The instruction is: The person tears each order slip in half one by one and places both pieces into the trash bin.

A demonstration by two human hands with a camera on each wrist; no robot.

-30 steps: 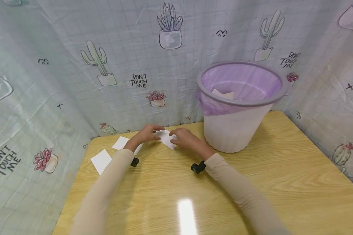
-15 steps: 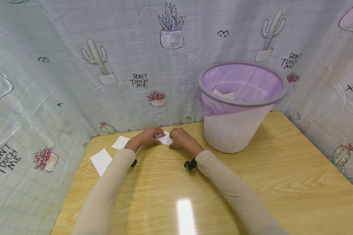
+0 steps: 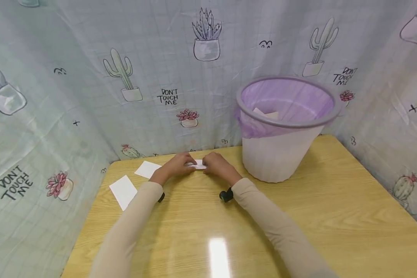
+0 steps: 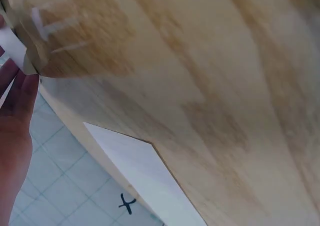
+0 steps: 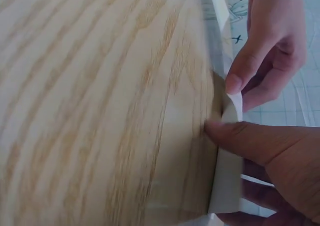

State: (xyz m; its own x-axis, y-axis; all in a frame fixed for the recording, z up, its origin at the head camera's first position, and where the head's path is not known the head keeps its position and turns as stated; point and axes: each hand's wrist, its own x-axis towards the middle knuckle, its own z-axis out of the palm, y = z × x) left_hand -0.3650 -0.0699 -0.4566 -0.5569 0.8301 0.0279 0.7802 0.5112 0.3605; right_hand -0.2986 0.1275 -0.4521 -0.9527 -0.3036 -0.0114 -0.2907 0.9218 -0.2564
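Close to the table's back edge, my two hands hold a small white sheet of paper (image 3: pixel 199 164) between them. My left hand (image 3: pixel 180 164) pinches its left end with thumb and fingers. At the other end, my right hand (image 3: pixel 218 166) grips it, thumb on the near side and fingers behind, as the right wrist view shows. There the paper (image 5: pixel 227 181) stands on edge and curves near the left thumb. From the head, only a narrow strip of it shows; the rest is hidden by fingers.
Two more white sheets lie at the left, one nearer (image 3: pixel 124 192) and one by the back edge (image 3: pixel 147 169). Right of my hands stands a white bin (image 3: pixel 276 154) with a purple liner and paper pieces (image 3: pixel 272 115) inside. A patterned curtain (image 3: pixel 142 127) hangs behind the table.
The sheet was broad and slanted between spread fingers; now it shows as a narrow, level strip. My right hand has moved slightly left, and both hands have closed on the paper.
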